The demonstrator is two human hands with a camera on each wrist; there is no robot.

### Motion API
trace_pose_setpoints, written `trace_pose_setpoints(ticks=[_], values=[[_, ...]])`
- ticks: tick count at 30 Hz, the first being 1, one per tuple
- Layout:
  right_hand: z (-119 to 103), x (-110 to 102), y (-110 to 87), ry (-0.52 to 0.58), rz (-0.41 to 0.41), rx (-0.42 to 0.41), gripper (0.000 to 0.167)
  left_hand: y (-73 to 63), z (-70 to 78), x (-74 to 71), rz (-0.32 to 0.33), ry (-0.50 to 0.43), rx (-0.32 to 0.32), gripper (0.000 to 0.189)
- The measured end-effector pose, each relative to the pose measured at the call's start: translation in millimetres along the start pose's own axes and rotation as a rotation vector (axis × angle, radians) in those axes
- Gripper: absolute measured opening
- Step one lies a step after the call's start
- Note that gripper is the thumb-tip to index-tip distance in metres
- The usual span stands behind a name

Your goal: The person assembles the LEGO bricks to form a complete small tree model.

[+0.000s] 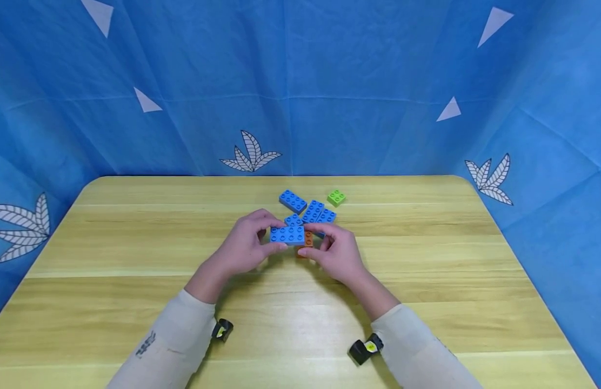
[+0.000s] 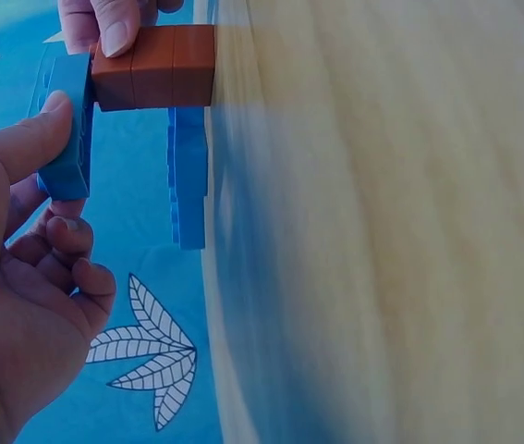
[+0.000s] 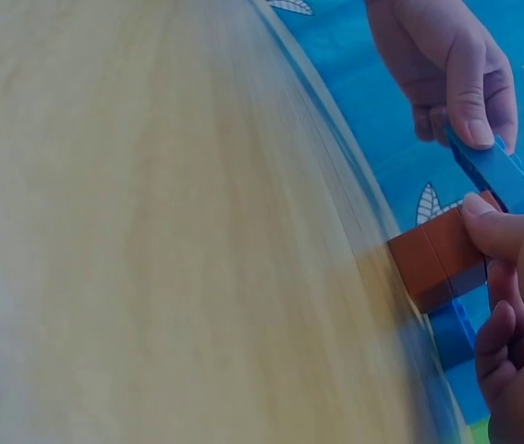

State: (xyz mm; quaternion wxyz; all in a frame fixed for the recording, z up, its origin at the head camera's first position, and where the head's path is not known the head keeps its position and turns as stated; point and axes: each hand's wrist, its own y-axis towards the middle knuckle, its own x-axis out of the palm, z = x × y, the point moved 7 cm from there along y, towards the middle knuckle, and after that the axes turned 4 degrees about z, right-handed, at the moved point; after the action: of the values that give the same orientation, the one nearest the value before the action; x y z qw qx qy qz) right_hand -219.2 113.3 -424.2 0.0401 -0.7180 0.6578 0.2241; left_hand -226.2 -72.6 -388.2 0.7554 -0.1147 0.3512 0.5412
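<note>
My left hand [image 1: 242,246] pinches a long blue brick [image 1: 287,235] by its left end, between thumb and fingers. That brick [image 2: 69,125] lies over the top of a stack of orange-brown bricks [image 2: 155,69], its underside right at the stack's top studs. The stack stands upright on the table, mostly hidden under the blue brick in the head view. My right hand [image 1: 339,254] grips the upper part of the stack [image 3: 432,259], thumb on the near side. Close behind the stack lies a smaller-looking blue brick [image 1: 293,220], partly covered by the held one.
Beyond my hands, more blue bricks [image 1: 313,210] lie close together, one long blue brick [image 1: 293,201] at an angle to their left. A small green brick [image 1: 336,198] sits farther back. The wooden table [image 1: 427,259] ends at a blue cloth backdrop [image 1: 359,81].
</note>
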Motion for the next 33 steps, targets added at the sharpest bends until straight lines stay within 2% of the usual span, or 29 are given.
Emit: trace_pose_setpoints(ticks=[6, 14, 22, 27, 33], values=[[1.0, 2.0, 2.1, 0.005, -0.022, 0.02, 0.046, 0.9, -0.2, -2.3, -0.001, 0.017, 0.005, 0.035], [-10.4, -0.8, 1.7, 0.054, -0.003, -0.099, 0.05, 2.4, 2.9, -2.1, -0.006, 0.05, 0.022, 0.038], [-4.9, 0.2, 2.2, 0.03, -0.009, 0.011, 0.045, 2.0, 3.4, -1.1, -0.024, 0.08, -0.014, 0.04], [-3.1, -0.9, 1.8, 0.015, -0.003, 0.02, 0.045, 2.0, 4.6, -1.3, -0.025, 0.104, -0.002, 0.039], [-5.1, -0.2, 1.3, 0.025, 0.006, -0.007, 0.048, 2.6, 6.1, -1.6, -0.027, 0.118, 0.003, 0.037]])
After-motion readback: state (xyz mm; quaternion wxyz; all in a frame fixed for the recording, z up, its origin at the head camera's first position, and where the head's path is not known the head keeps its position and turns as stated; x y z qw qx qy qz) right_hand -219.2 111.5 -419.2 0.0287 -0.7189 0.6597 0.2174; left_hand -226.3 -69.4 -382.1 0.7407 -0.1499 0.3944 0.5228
